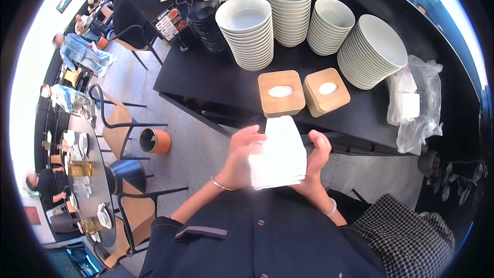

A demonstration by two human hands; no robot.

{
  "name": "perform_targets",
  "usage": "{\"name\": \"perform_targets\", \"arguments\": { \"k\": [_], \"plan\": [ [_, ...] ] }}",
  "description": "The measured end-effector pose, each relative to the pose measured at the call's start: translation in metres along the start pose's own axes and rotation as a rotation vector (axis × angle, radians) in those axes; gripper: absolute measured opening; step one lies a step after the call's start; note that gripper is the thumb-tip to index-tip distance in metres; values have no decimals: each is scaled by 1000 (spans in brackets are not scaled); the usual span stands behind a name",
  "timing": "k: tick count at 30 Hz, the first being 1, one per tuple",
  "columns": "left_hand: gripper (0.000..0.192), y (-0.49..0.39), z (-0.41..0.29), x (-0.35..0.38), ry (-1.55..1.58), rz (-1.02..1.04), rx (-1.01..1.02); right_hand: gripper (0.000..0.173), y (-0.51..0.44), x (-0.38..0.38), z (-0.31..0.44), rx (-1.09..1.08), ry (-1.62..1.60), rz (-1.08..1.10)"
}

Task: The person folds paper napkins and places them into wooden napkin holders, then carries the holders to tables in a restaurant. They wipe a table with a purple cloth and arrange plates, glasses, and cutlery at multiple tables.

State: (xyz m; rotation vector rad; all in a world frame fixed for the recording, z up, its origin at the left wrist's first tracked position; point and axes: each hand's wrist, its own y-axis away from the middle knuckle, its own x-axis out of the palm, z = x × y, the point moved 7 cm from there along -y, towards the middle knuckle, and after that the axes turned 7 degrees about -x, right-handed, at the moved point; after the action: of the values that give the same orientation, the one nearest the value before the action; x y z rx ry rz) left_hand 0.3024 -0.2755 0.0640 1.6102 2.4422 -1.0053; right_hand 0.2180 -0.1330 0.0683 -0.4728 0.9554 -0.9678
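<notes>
A thick stack of white paper tissues [278,158] is held in front of my chest, its surface overexposed. My left hand [242,153] grips its left side, and my right hand [317,156] supports the right side with the fingertips raised beside it. Just beyond the stack, two tissue boxes stand on the black counter [208,81]: a left box [281,105] and a right box [328,102], both with light wooden lids and white showing in the oval slots. Farther right lies an opened clear plastic bag [422,112] with white tissue packs [410,105] in it.
Tall stacks of pale bowls [247,42] and plates [372,52] line the counter behind the boxes, with black bowls [206,27] and a small sign [170,23] at left. An orange bin [160,141], chairs [115,123], a laid table [96,185] and several people occupy the left side.
</notes>
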Motion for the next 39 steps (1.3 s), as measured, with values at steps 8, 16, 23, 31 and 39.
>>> {"name": "perform_targets", "arguments": {
  "k": [8,16,23,31,39],
  "plan": [
    [59,-13,-1,27,-135,-186,0,100,-18,-15,-30,-118,-281,-144],
    [69,-30,13,29,5,-223,-115,89,-11,9,-45,-173,-197,-543],
    [66,-53,12,27,165,-26,-65,85,-18,6,-43,-294,-193,-678],
    [48,-56,5,23,71,-105,82,82,-39,-5,-38,-416,-604,-738],
    [41,-66,-33,11,-252,231,306,50,-62,-47,-87,32,-595,0]
  ]
}}
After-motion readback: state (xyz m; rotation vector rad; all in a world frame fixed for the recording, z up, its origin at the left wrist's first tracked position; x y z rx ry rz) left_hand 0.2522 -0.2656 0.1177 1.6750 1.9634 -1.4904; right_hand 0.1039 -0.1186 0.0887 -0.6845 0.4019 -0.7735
